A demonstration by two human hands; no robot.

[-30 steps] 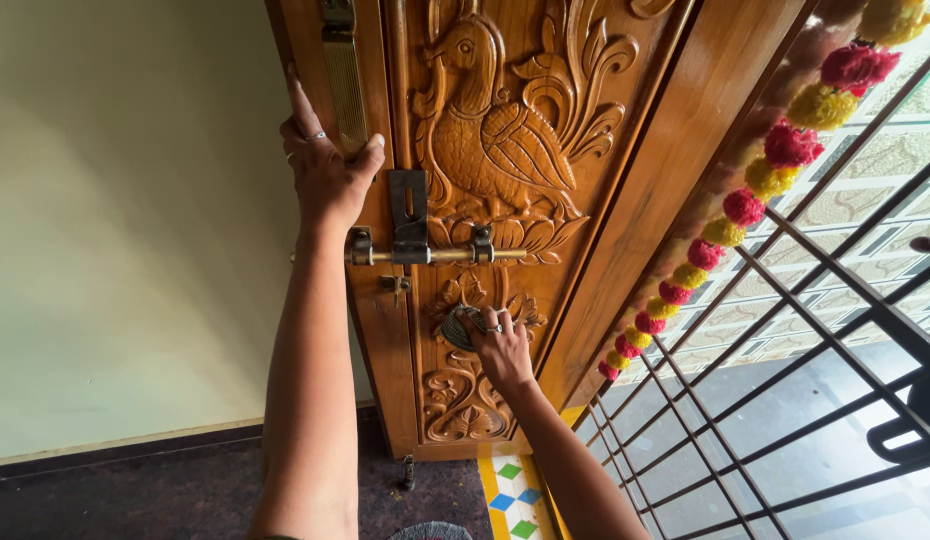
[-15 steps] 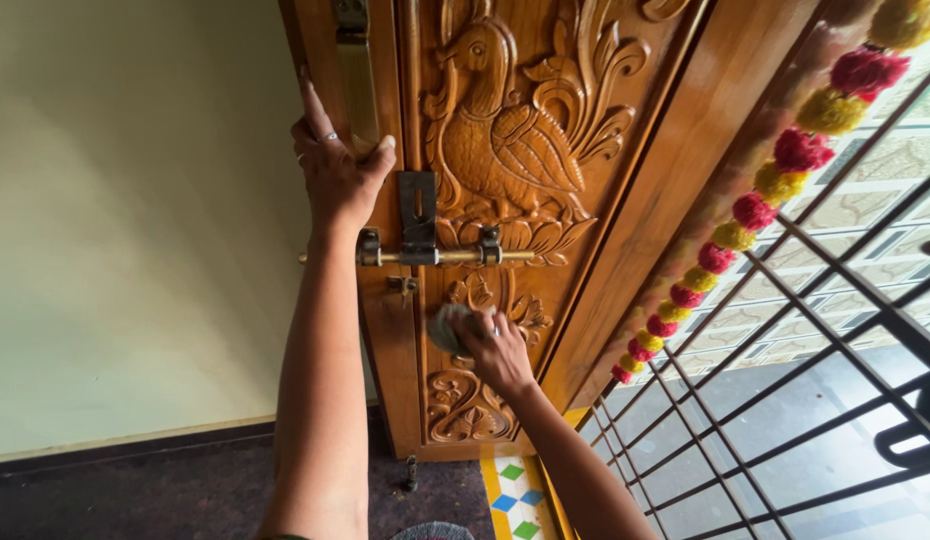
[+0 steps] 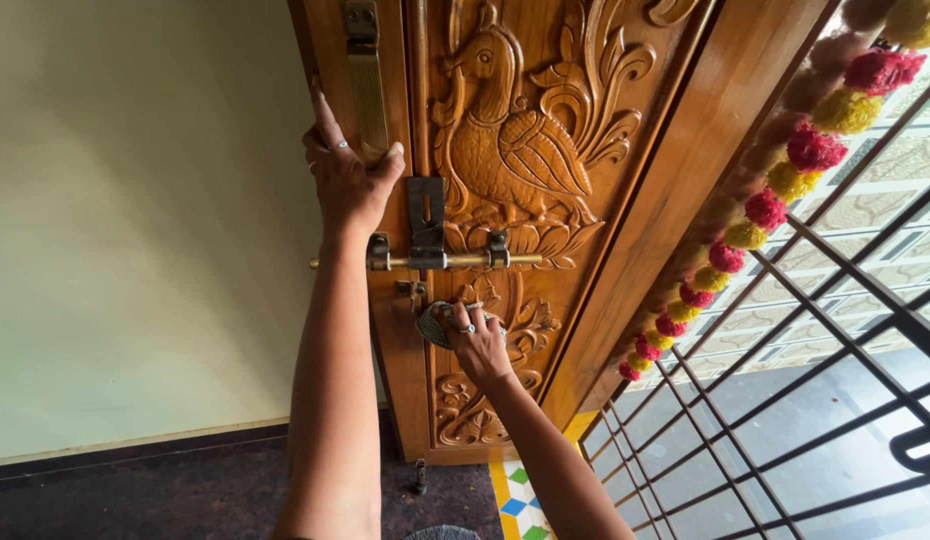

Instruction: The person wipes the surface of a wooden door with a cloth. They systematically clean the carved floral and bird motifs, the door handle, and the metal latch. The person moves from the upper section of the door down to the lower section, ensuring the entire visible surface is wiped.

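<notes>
While the left hand (image 3: 350, 180) grips the door (image 3: 545, 150) edge, the right hand (image 3: 473, 340) presses a cloth (image 3: 432, 322) below the level bolt (image 3: 445, 261).

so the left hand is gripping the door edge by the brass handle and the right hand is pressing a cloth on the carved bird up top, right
Not quite. In the head view the right hand presses the cloth on the carved scrollwork below the brass latch bolt, not on the carved bird. The left hand does grip the door edge by the brass handle.
</notes>
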